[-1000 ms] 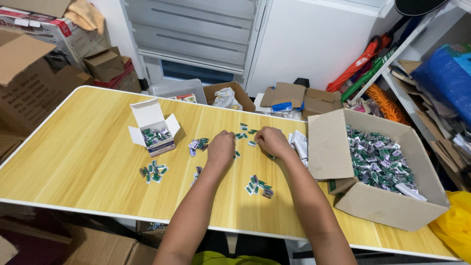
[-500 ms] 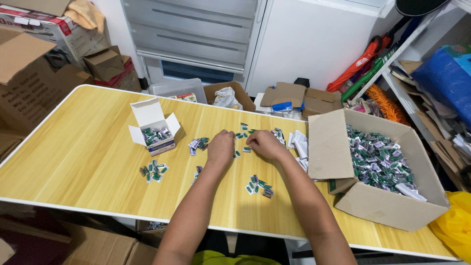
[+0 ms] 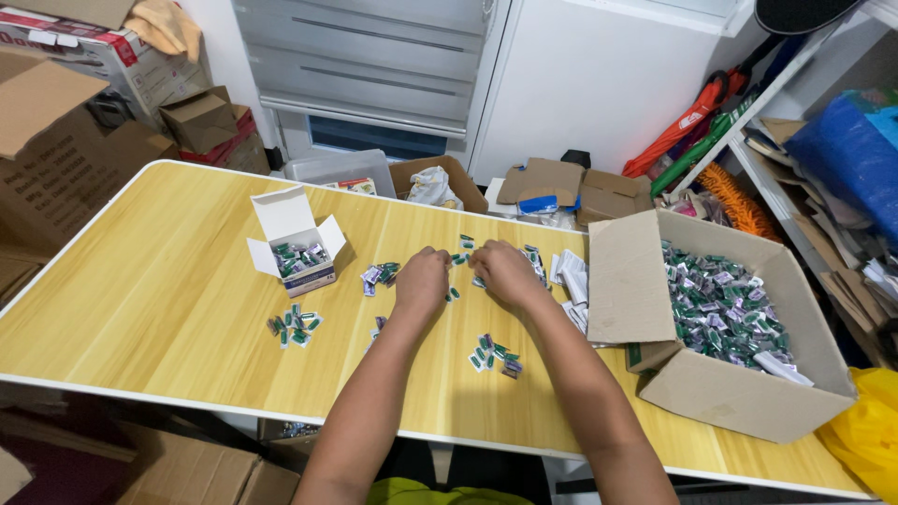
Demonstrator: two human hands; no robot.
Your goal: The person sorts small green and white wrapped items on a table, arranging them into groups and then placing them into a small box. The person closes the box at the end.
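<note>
Currently both hands are resting palm-down on the wooden desk, side by side. Left hand and right hand are covering small green-and-white packets; fingers curled, grip contents hidden, cannot tell. Loose packet clusters are lying nearby. A small white box is sitting left, a large cardboard box right.
</note>
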